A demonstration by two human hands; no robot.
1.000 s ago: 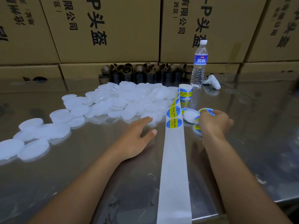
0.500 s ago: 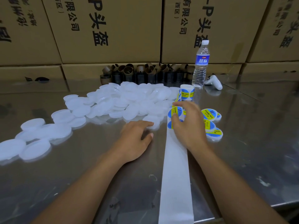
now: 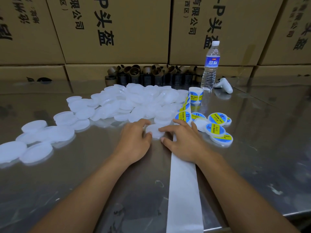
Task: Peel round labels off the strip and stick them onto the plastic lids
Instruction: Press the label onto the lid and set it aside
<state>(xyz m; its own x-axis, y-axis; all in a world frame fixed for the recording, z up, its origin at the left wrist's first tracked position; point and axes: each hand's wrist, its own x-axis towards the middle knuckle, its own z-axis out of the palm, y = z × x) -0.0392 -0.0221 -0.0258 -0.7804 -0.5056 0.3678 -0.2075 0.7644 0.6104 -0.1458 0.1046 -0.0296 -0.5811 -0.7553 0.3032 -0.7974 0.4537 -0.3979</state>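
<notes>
1. Left hand (image 3: 134,140): fingers and thumb curled round the left edge of one blank lid (image 3: 154,132), holding it flat on the tabletop (image 3: 269,140).
2. Right hand (image 3: 183,142): fingers nearly straight and spread; the index finger lies across the top of the same lid and the thumb sits by its near edge. The palm rests over the backing strip (image 3: 183,190). Whether a label is under the fingers cannot be told.
3. Backing strip: white and bare on its near length. It runs from the tabletop's front edge, under the right hand, to the label roll (image 3: 196,95) standing upright farther back.
4. Round labels (image 3: 184,116): blue with a yellow band, still on the strip just beyond the right hand.
5. Labelled lids (image 3: 216,129): a small overlapping cluster just right of the strip, reading "SOLDERING PASTE" on the yellow band.
6. Heap of blank lids (image 3: 134,101): translucent white, left of the strip, trailing off to the left edge.
7. Water bottle (image 3: 210,68): clear, white cap, blue wrapper with "蓝标".
8. White controller (image 3: 223,84): lying just right of the bottle.
9. Cardboard cores (image 3: 151,73): brown tubes clustered against the cartons.
10. Cartons (image 3: 117,31): stacked along the back, printed "头盔", "有限公司", "(西区)".
</notes>
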